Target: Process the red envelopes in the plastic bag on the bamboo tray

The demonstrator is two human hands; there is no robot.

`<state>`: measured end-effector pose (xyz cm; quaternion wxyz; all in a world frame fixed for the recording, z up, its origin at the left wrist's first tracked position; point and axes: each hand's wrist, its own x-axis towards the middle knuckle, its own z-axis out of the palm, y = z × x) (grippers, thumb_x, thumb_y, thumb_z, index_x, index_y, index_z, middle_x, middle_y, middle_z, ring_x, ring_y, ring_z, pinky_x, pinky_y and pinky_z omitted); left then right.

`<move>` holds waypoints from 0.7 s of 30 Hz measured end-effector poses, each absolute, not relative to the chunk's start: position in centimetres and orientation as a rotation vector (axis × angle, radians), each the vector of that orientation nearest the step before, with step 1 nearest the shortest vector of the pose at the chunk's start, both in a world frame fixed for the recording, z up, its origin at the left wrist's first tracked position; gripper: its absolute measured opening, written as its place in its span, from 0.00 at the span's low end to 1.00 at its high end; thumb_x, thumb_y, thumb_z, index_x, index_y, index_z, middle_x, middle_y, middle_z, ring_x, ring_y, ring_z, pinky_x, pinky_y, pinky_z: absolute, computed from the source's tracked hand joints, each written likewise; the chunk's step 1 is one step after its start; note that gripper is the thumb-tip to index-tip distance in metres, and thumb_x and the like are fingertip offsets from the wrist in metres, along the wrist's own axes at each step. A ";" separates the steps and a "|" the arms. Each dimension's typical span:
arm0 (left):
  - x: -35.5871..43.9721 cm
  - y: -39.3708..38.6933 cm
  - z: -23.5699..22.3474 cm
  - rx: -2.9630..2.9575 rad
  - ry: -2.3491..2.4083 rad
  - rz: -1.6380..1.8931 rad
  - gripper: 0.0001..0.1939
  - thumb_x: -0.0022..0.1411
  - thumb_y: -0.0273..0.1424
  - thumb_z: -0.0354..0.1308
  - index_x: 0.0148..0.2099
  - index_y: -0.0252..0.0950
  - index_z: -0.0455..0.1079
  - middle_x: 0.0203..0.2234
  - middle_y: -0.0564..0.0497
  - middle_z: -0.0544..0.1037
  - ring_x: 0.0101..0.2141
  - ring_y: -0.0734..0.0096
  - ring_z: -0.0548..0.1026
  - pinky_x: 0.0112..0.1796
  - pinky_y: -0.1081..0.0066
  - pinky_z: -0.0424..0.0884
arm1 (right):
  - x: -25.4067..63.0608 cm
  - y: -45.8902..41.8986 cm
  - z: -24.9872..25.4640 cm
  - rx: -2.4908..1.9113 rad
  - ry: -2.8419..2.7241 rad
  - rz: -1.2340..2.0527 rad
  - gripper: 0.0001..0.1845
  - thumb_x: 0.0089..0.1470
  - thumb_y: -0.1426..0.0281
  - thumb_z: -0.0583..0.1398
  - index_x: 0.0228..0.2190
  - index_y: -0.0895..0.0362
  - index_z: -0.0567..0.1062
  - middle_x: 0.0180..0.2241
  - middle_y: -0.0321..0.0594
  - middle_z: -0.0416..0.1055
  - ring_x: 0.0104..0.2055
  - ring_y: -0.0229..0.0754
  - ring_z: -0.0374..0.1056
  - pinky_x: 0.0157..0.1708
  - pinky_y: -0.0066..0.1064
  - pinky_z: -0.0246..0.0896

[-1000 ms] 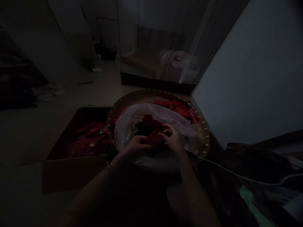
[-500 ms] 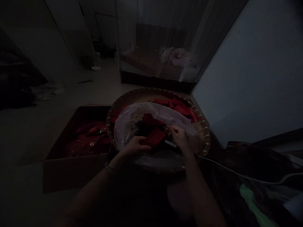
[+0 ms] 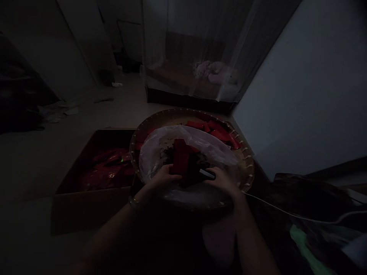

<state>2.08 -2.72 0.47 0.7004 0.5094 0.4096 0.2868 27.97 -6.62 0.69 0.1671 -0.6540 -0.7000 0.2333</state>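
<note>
Currently, the left hand (image 3: 163,176) grips a red packet (image 3: 181,162) within the plastic sheet (image 3: 213,142); a loose pinch could drop it. Right hand (image 3: 225,182): fingers parted at the white strip (image 3: 207,173) (whether gripping, cannot tell).

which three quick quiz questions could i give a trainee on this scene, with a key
1. Multiple choice: what does the left hand hold?
a) a white cable
b) a red packet
c) a green cloth
2. True or false: the open cardboard box stands to the left of the round woven tray.
3. Short answer: which hand is nearest to the pale strip?

Key: 1 b; 2 true; 3 right hand.
</note>
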 end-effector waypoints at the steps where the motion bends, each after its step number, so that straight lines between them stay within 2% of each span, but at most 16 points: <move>1: 2.2 -2.7 0.5 1.151 0.905 0.622 0.24 0.38 0.30 0.67 0.40 0.28 0.70 0.29 0.49 0.77 0.28 0.71 0.73 0.30 0.73 0.68 | 28.1 -6.6 1.2 -1.840 -1.917 0.692 0.26 0.40 0.66 0.66 0.44 0.59 0.74 0.43 0.48 0.72 0.44 0.49 0.68 0.43 0.38 0.62; 5: 3.1 -3.2 0.8 1.278 0.865 0.506 0.21 0.42 0.29 0.65 0.42 0.29 0.72 0.29 0.51 0.77 0.27 0.72 0.72 0.29 0.75 0.66 | 27.9 -6.7 3.8 -1.718 -1.723 0.816 0.27 0.39 0.63 0.67 0.44 0.56 0.74 0.42 0.42 0.73 0.42 0.47 0.69 0.41 0.36 0.63; 9: 4.4 -3.9 1.1 1.403 0.752 0.379 0.22 0.45 0.30 0.63 0.44 0.30 0.72 0.31 0.52 0.77 0.30 0.70 0.72 0.29 0.77 0.64 | 26.5 -6.4 5.5 -1.638 -1.752 0.858 0.29 0.36 0.62 0.68 0.43 0.55 0.75 0.41 0.41 0.73 0.42 0.47 0.69 0.41 0.36 0.63; 15: 4.8 -4.1 1.3 1.548 0.798 0.333 0.20 0.46 0.32 0.62 0.42 0.30 0.74 0.28 0.53 0.76 0.28 0.70 0.71 0.28 0.77 0.62 | 24.7 -5.8 5.7 -1.639 -1.801 0.698 0.16 0.41 0.66 0.66 0.35 0.56 0.78 0.36 0.40 0.74 0.39 0.44 0.70 0.40 0.34 0.62; 18: 4.5 -4.0 1.5 1.564 0.824 0.316 0.19 0.45 0.31 0.62 0.42 0.29 0.74 0.27 0.53 0.76 0.27 0.71 0.70 0.27 0.78 0.61 | 24.6 -5.6 5.3 -1.655 -1.742 0.678 0.15 0.41 0.66 0.66 0.35 0.56 0.78 0.36 0.40 0.75 0.39 0.44 0.70 0.40 0.34 0.62; 21: 4.4 -4.0 1.5 1.518 0.798 0.322 0.20 0.45 0.31 0.61 0.43 0.29 0.74 0.29 0.52 0.77 0.27 0.71 0.70 0.28 0.77 0.61 | 25.1 -5.5 5.2 -1.651 -1.688 0.799 0.17 0.40 0.66 0.66 0.36 0.55 0.77 0.37 0.39 0.75 0.40 0.45 0.70 0.40 0.34 0.62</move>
